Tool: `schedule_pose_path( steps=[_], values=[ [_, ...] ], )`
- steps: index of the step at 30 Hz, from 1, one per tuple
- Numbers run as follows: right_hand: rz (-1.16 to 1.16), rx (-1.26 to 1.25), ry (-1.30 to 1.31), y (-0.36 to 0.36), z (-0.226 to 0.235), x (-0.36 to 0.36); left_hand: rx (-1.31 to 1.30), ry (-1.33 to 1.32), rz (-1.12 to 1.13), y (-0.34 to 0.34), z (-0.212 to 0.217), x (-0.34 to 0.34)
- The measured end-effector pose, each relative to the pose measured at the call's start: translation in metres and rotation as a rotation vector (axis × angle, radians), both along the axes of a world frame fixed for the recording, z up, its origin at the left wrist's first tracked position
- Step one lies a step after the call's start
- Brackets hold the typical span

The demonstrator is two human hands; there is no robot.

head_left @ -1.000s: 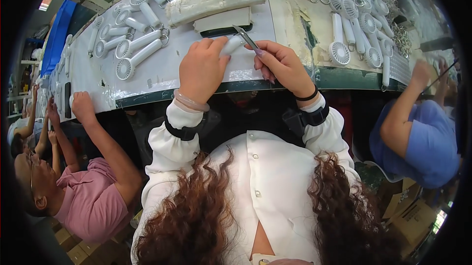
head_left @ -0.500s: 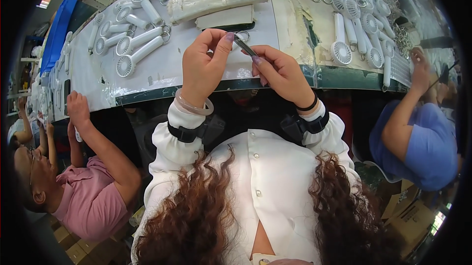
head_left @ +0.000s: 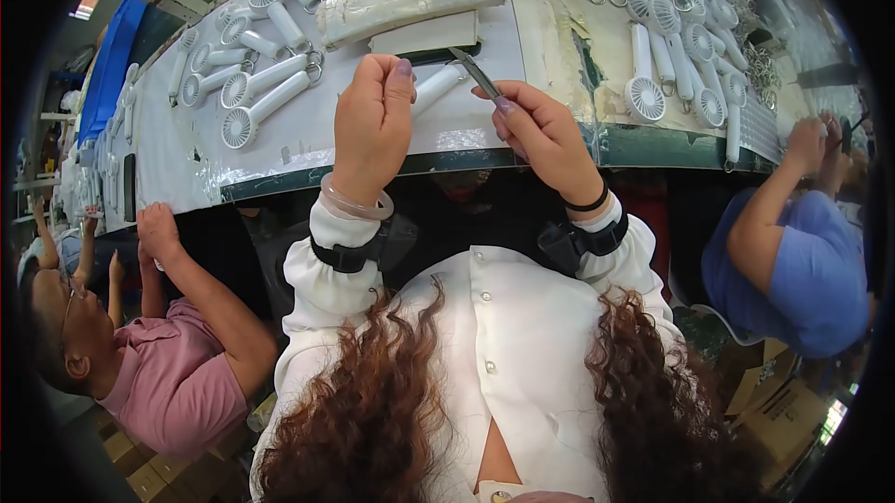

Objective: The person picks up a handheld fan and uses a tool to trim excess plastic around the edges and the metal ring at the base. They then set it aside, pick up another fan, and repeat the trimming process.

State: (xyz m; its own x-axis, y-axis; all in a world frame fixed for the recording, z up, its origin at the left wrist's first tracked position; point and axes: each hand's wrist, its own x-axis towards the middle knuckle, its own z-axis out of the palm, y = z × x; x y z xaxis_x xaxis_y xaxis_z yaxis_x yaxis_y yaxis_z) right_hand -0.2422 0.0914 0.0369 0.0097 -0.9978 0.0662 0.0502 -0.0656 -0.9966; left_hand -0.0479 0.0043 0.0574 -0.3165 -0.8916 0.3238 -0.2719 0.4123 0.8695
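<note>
My right hand [head_left: 541, 130] grips slim grey metal tweezers [head_left: 477, 72] between thumb and fingers, with their pointed end up and to the left. My left hand [head_left: 373, 121] is closed, thumb pressed against the curled forefinger; anything inside the pinch is hidden. A white handheld fan's handle [head_left: 438, 85] shows between the hands, partly behind my left hand, where its head is out of sight. I cannot tell whether my left hand touches it. Beyond my hands, a dark flat object [head_left: 433, 54] lies under a white block [head_left: 424, 33].
White handheld fans [head_left: 270, 97] lie at the left, and a pile of more fans [head_left: 645, 97] with metal rings covers the right. A wrapped white roll [head_left: 410, 1] stands at the back. Co-workers sit on both sides, in a pink shirt [head_left: 186, 363] and a blue shirt [head_left: 792, 270].
My hands have moved apart, the left slightly left and the right slightly right with the tweezers. The white fan handle between them now shows. The left co-worker's hands have lowered.
</note>
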Motion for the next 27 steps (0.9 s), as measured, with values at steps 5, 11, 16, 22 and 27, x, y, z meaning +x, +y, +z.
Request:
schedule_pose_path(
  steps=[5,11,16,22,27],
  values=[
    [0.024,0.003,-0.029,0.004,0.001,0.001,0.084,0.028,-0.091,-0.005,0.003,-0.007],
    [0.014,0.011,-0.018,0.005,0.004,0.001,0.172,0.094,-0.177,0.004,0.008,-0.011],
    [0.014,0.007,-0.022,0.006,0.001,0.000,0.205,0.053,-0.215,0.004,0.012,-0.008],
    [0.013,-0.004,-0.013,0.005,-0.001,0.002,0.135,0.109,-0.185,0.002,0.004,-0.011],
    [-0.004,-0.016,0.039,0.006,-0.004,0.003,0.165,0.085,-0.169,0.003,0.007,-0.010]
  ],
)
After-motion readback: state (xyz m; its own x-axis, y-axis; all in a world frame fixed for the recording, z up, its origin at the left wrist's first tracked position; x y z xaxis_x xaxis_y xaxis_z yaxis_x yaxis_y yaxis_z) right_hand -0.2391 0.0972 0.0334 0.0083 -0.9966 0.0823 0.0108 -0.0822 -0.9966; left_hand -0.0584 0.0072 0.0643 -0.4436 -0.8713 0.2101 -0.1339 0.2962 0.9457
